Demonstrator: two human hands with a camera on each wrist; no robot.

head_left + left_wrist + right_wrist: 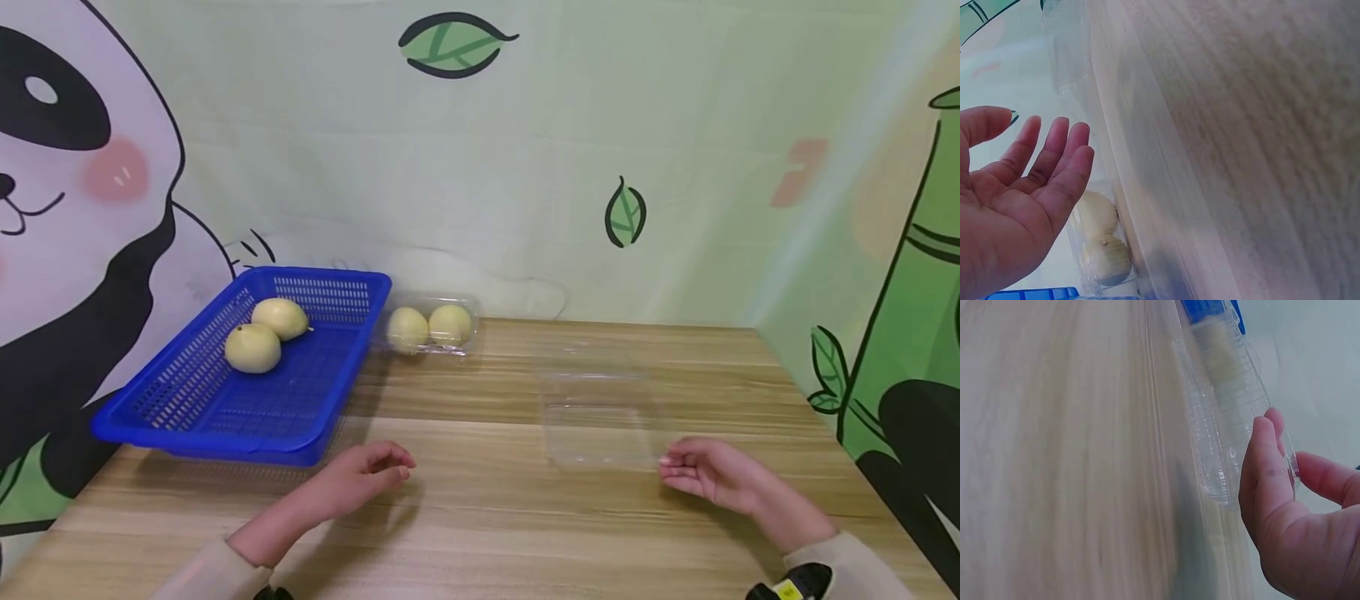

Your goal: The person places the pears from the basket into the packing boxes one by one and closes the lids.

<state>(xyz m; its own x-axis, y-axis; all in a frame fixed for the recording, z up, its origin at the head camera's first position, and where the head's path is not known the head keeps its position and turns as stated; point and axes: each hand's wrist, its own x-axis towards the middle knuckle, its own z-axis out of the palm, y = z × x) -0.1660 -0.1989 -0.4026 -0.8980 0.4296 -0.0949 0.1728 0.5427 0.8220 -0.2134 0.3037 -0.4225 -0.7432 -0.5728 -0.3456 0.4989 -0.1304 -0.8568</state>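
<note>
My right hand (716, 475) is at the right front corner of a clear plastic box (600, 433) on the table. In the right wrist view, thumb and fingers lie on either side of the rim of this clear box (1210, 444), pinching it. The box has nothing inside, and its lid stands raised at the back. My left hand (352, 479) hovers over the table by the blue basket's front corner, fingers loosely bent and holding nothing. Its palm and spread fingers show in the left wrist view.
A blue plastic basket (225, 446) at the left holds two pale yellow pears (253, 348). Behind its right side, against the backdrop, another clear box (468, 346) contains two more pears (450, 325). A printed cloth (525, 167) hangs behind the wooden table (480, 533).
</note>
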